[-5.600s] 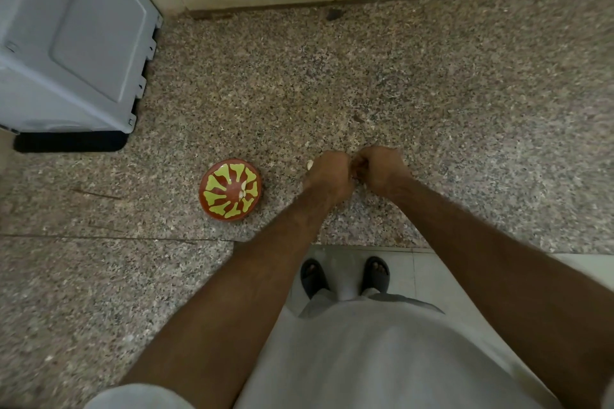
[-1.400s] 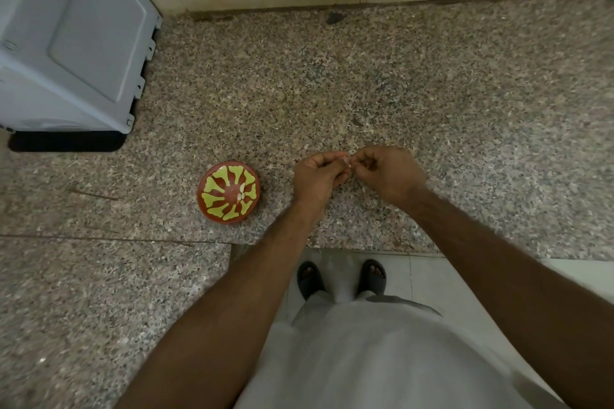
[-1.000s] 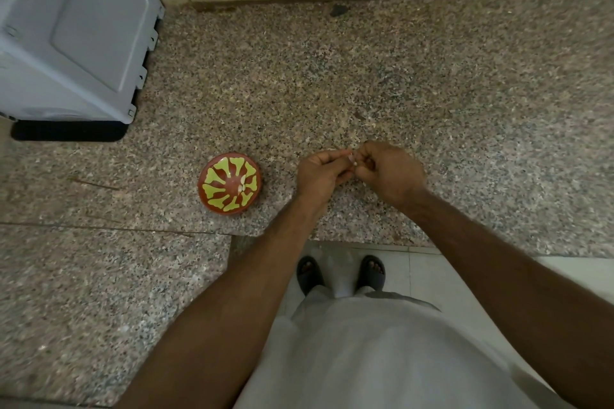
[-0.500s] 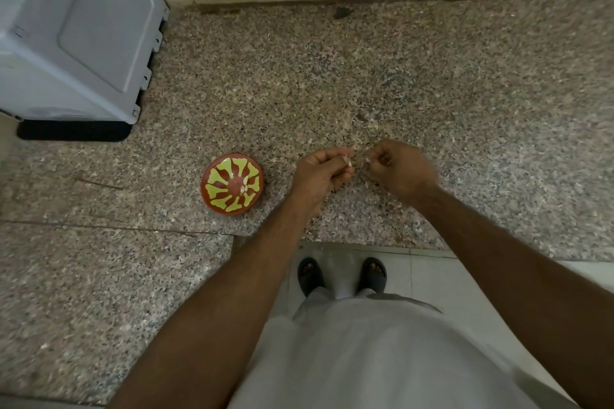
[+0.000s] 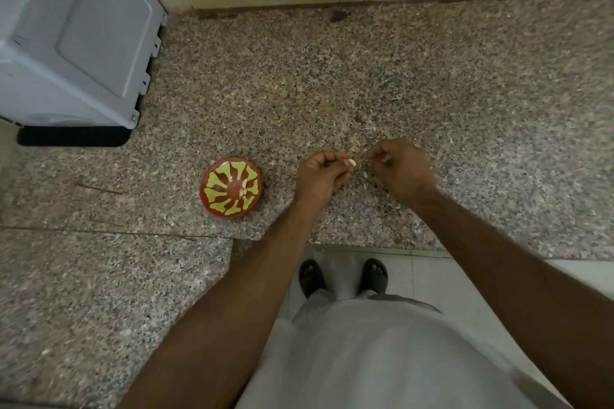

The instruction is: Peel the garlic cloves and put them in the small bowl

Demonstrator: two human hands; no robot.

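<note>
Person stands at the front edge of a speckled granite counter (image 5: 332, 76), both hands held just above it, approx. mid-width.

L hand (image 5: 320, 176): fingers curled, thumb and forefinger pinching a pale garlic clove (image 5: 351, 162) at the tips. Clove sticks out toward the R hand, presumably so the skin can be got at.

R hand (image 5: 400, 173): fingers curled, tips pinching what looks like a thin strip of skin (image 5: 363, 155); too small to confirm. Hands are close but not touching; gap fits skin being pulled off the clove.

Small bowl (image 5: 231, 188), red w/ yellow-green pattern, sits near the front edge, just left of the L hand; short reach for drop-off. A few pale cloves (image 5: 244, 189) lie inside; count unclear.

Pale flecks on the counter beneath the hands, prob. shed skin.

Grey appliance (image 5: 76, 36) occupies the back-left corner, well apart from the work.

Judgement: peeling in progress; clove not yet in bowl.
</note>
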